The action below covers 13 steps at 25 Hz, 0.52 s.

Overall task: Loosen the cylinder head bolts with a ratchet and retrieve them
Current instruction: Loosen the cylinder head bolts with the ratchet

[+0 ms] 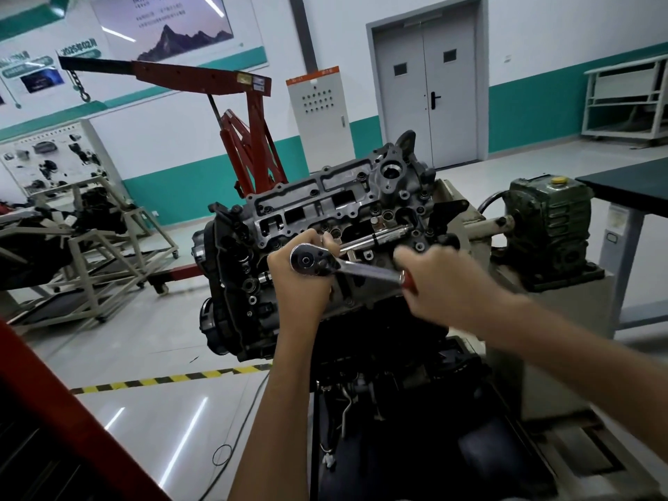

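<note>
A dark engine with its cylinder head (pixel 325 207) exposed sits tilted on a stand in the middle of the view. A chrome ratchet (pixel 311 262) with a red handle lies across the head, and a long chrome extension (pixel 383 236) runs from it into a recess in the head. My left hand (pixel 302 283) curls around the ratchet's round head. My right hand (pixel 437 283), blurred, grips the red handle end. The bolt under the extension is hidden.
A red engine hoist (pixel 249 139) stands behind the engine. A green gearbox (pixel 549 226) on the stand sits to the right, beside a dark table (pixel 629 182). Frames with engine parts (pixel 83 240) stand at the left. Yellow-black floor tape (pixel 170 379) runs below.
</note>
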### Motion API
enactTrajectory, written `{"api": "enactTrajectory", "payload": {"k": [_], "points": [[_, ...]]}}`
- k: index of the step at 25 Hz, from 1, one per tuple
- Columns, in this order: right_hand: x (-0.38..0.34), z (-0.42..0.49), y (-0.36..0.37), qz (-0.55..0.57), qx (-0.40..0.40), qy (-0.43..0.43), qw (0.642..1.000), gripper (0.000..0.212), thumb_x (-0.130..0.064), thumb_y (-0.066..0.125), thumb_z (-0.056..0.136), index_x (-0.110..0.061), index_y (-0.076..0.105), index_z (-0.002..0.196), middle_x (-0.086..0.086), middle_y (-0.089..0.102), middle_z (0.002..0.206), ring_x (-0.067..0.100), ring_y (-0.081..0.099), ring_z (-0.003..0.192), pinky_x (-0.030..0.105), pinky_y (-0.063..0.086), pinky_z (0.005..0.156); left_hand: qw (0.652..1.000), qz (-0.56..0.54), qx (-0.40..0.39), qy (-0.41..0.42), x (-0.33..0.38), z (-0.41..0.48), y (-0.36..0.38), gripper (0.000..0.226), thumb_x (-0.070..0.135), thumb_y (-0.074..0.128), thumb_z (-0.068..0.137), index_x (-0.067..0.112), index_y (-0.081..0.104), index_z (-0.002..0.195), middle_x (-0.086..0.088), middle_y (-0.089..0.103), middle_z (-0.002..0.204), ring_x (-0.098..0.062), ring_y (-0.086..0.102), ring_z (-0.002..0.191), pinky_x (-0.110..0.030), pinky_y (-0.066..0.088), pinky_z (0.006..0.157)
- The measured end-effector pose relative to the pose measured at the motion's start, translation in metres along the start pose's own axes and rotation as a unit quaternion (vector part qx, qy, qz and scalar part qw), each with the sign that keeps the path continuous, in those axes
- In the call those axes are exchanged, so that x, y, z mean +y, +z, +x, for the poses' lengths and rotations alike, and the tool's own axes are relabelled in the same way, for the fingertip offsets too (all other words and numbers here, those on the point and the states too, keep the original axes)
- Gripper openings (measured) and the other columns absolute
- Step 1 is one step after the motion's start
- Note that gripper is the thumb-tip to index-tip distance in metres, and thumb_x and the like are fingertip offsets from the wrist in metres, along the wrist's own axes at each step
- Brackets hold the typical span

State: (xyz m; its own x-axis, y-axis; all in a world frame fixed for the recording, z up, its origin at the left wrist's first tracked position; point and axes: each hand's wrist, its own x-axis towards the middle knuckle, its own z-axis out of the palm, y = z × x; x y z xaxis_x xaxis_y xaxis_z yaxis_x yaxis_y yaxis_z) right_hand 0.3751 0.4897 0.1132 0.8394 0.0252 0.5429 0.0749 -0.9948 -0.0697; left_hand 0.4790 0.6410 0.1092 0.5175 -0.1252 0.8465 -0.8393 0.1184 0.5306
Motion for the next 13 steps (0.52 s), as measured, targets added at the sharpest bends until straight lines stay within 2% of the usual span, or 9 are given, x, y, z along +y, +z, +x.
{"api": "enactTrajectory", "payload": {"k": [3, 5, 8, 10, 12, 13], "points": [[0.017, 0.026, -0.030, -0.087, 0.046, -0.047, 0.994, 0.022, -0.013, 0.054, 0.076, -0.017, 0.033, 0.077, -0.008, 0.025, 0.050, 0.018, 0.033, 0.044, 0.026, 0.029, 0.049, 1.000, 0.029, -0.010, 0.005, 0.002, 0.000, -0.001, 0.041, 0.006, 0.060, 0.082, 0.022, 0.037, 0.051, 0.015, 0.039, 0.050, 0.001, 0.033, 0.050, -0.018, 0.028, 0.050], [0.010, 0.018, -0.021, -0.077, 0.024, -0.015, 0.997, 0.022, -0.014, 0.053, 0.079, -0.018, 0.031, 0.078, -0.008, 0.029, 0.052, 0.015, 0.037, 0.046, 0.029, 0.035, 0.049, 0.999, 0.026, 0.020, -0.005, 0.001, -0.001, 0.000, 0.040, 0.013, 0.060, 0.084, 0.018, 0.037, 0.052, 0.014, 0.039, 0.049, 0.000, 0.033, 0.049, -0.021, 0.030, 0.050], [-0.026, -0.020, 0.021, 0.094, 0.006, 0.097, 0.991, 0.021, -0.018, 0.054, 0.082, -0.020, 0.033, 0.079, -0.005, 0.037, 0.060, 0.022, 0.052, 0.060, 0.032, 0.047, 0.060, 0.995, 0.054, 0.087, -0.012, 0.005, -0.005, 0.011, 0.039, 0.016, 0.062, 0.086, 0.010, 0.037, 0.057, 0.009, 0.034, 0.050, -0.013, 0.033, 0.048, -0.031, 0.031, 0.048], [-0.058, -0.037, 0.043, 0.248, -0.022, 0.167, 0.954, 0.020, -0.017, 0.053, 0.083, -0.022, 0.035, 0.076, -0.005, 0.041, 0.064, 0.019, 0.051, 0.058, 0.031, 0.048, 0.061, 0.995, 0.012, 0.096, -0.018, 0.009, -0.005, 0.021, 0.039, 0.013, 0.062, 0.087, 0.017, 0.036, 0.058, 0.013, 0.035, 0.050, -0.010, 0.032, 0.048, -0.026, 0.032, 0.047], [-0.078, -0.045, 0.054, 0.316, -0.024, 0.179, 0.931, 0.021, -0.017, 0.052, 0.083, -0.023, 0.034, 0.073, -0.004, 0.041, 0.065, 0.015, 0.048, 0.057, 0.032, 0.049, 0.060, 0.995, -0.044, 0.088, -0.032, 0.009, -0.004, 0.021, 0.045, 0.007, 0.060, 0.090, 0.020, 0.032, 0.057, 0.015, 0.031, 0.050, -0.006, 0.027, 0.050, -0.025, 0.028, 0.050], [-0.078, -0.043, 0.051, 0.305, -0.031, 0.163, 0.938, 0.020, -0.018, 0.052, 0.083, -0.022, 0.034, 0.074, -0.004, 0.040, 0.065, 0.018, 0.051, 0.059, 0.032, 0.048, 0.060, 0.995, -0.044, 0.084, -0.027, 0.006, -0.004, 0.017, 0.047, 0.006, 0.059, 0.091, 0.016, 0.030, 0.056, 0.011, 0.028, 0.051, -0.008, 0.024, 0.050, -0.026, 0.025, 0.050]]}}
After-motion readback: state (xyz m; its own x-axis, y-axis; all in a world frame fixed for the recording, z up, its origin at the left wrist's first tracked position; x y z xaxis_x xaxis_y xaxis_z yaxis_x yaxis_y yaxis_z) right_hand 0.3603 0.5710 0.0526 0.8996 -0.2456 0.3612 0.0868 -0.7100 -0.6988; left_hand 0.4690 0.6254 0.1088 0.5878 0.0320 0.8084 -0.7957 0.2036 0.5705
